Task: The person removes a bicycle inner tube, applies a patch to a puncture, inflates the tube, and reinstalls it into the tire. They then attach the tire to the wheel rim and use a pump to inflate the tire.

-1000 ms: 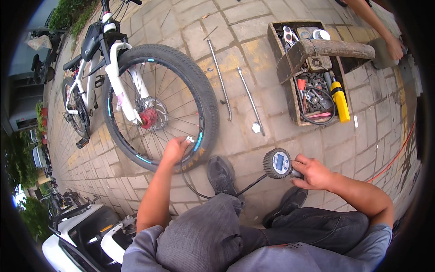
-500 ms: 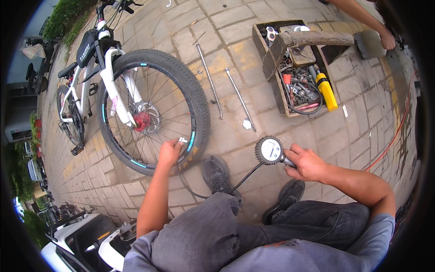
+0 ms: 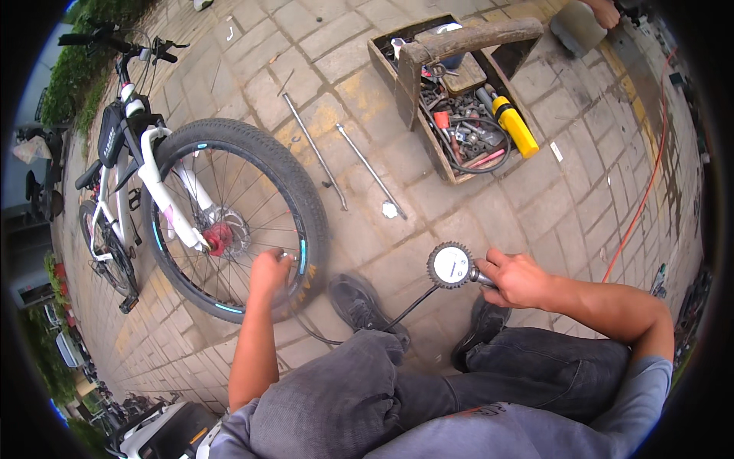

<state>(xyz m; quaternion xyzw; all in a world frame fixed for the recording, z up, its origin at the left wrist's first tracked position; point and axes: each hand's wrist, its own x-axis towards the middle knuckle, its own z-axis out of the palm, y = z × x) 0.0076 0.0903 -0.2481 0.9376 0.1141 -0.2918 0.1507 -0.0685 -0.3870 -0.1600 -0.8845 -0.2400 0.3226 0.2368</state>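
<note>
My left hand (image 3: 269,272) is closed on the small pale air chuck (image 3: 286,257) at the end of a thin black hose (image 3: 414,307), inside the rim of a bicycle's front wheel (image 3: 309,200). Most of the chuck is hidden by my fingers, so I cannot tell whether it sits on the valve. The hose runs past my knee to a round tyre pressure gauge (image 3: 449,265) with a pale dial and a ribbed black rim. My right hand (image 3: 520,280) is wrapped round the gauge's handle. The white bicycle (image 3: 157,180) stands upright at left.
An open wooden toolbox (image 3: 428,141) full of metal parts stands ahead, with a yellow tool (image 3: 517,130) in it. Two metal rods (image 3: 372,170) lie on the paving. At far right, a red hose (image 3: 641,200) crosses the ground; another person's foot (image 3: 604,13) shows beyond.
The view has shifted, so the bicycle and toolbox sit farther left. My left hand has turned, hiding more of the chuck near the rim. My right hand keeps hold of the gauge.
</note>
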